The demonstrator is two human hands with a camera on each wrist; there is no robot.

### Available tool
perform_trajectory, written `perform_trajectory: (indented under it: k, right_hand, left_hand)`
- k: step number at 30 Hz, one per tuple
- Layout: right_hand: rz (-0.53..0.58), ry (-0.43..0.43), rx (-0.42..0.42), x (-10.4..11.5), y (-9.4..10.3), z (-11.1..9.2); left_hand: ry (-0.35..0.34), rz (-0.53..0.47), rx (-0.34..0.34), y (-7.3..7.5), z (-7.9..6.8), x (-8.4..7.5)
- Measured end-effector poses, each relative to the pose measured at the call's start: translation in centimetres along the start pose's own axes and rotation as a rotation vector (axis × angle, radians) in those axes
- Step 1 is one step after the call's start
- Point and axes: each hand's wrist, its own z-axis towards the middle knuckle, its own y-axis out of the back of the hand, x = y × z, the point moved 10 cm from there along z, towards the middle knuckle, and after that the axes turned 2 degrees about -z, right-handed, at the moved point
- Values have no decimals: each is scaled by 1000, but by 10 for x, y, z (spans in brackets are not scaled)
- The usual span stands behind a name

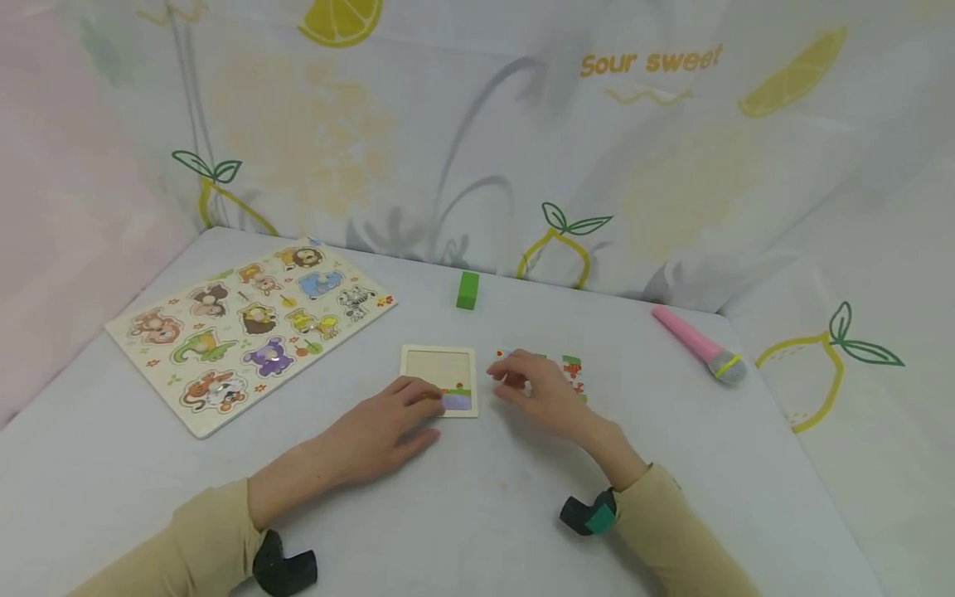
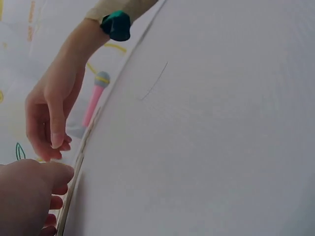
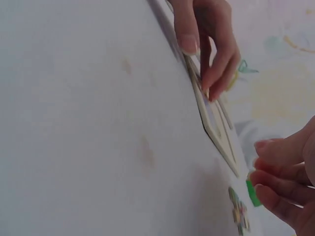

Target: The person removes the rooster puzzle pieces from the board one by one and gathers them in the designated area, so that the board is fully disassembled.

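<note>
My left hand [image 1: 384, 427] reaches over the left side of a small square wooden puzzle tray [image 1: 438, 349], its fingertips down inside the frame. A purple and green jigsaw piece [image 1: 457, 400] lies in the tray's lower part, partly covered by those fingers. To the right of the tray, my right hand [image 1: 548, 394] hovers with fingers loosely bent, and in the right wrist view nothing shows between thumb and fingertips. Colourful jigsaw pieces [image 1: 573, 367] with red and green pictures lie beneath and behind that hand, some of them hidden by it.
A large animal peg puzzle board [image 1: 224, 332] lies at the left. A green block [image 1: 467, 290] stands near the back edge of the white table [image 1: 477, 531]. Toward the right edge lies a pink toy microphone [image 1: 697, 342]. Behind hangs a lemon-print cloth [image 1: 462, 124].
</note>
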Motion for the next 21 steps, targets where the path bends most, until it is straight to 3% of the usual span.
perform_trajectory:
  k: [6, 12, 21]
  right_hand:
    - [-11, 15, 94, 19, -29, 24]
    - [-31, 25, 189, 34, -56, 42]
    - [-38, 31, 240, 47, -78, 58]
  left_hand:
    - [94, 64, -47, 15, 1, 21]
    - [212, 89, -7, 18, -4, 42]
    - [231, 73, 42, 16, -6, 47]
